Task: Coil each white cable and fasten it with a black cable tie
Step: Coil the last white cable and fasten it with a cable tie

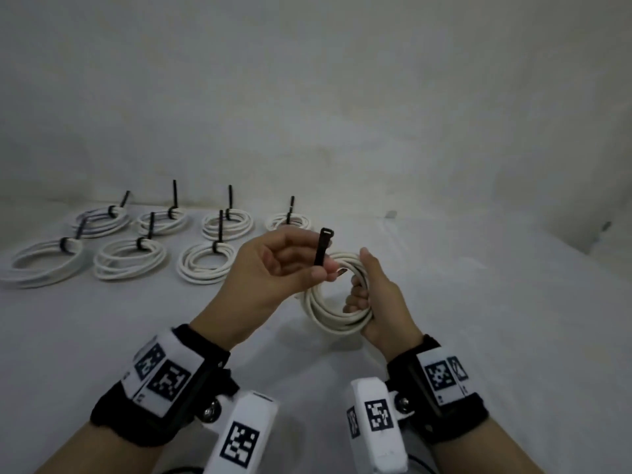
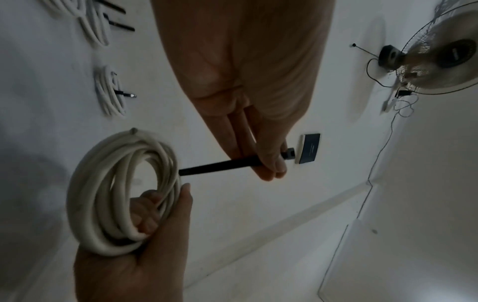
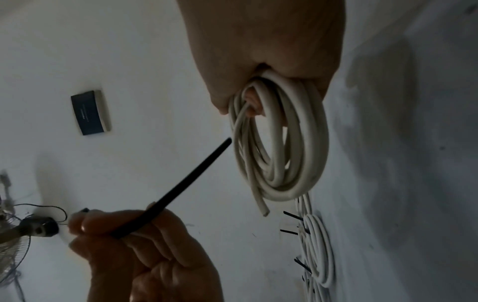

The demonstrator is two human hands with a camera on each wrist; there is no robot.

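- Hands first: the left hand [image 1: 270, 268] pinches a black cable tie [image 1: 323, 249] near its head end between thumb and fingertips, while the right hand [image 1: 379, 299] wraps its fingers round one side of a coiled white cable [image 1: 337, 313], holding the loops bunched and raised above the worktop [image 1: 478, 336].
- From the right wrist view, the tie's free tip [image 3: 227, 141] points at the coil [image 3: 282, 163] and sits just beside the outer loops, apparently not yet through the opening.
- Judging by this, the step in hand is threading the tie through the coil's middle, so the tail should go in beside the right fingers, where the strands are already squeezed together.
- One cut end of the cable [image 3: 265, 212] hangs loose below the coil; it would be wise to tuck it against the bundle so the tie catches it too.
- Every strand should lie inside the loop of the tie; a stray inner turn would leave the coil slack.
- After wrapping, the tail needs to feed into the tie's head [image 2: 289, 153], and the right hand's grip is best kept firm until the tie is drawn snug.
- Seven finished coils [image 1: 130, 258], each bound with a tie, lie in two rows on the worktop to the left, well apart from the hands.
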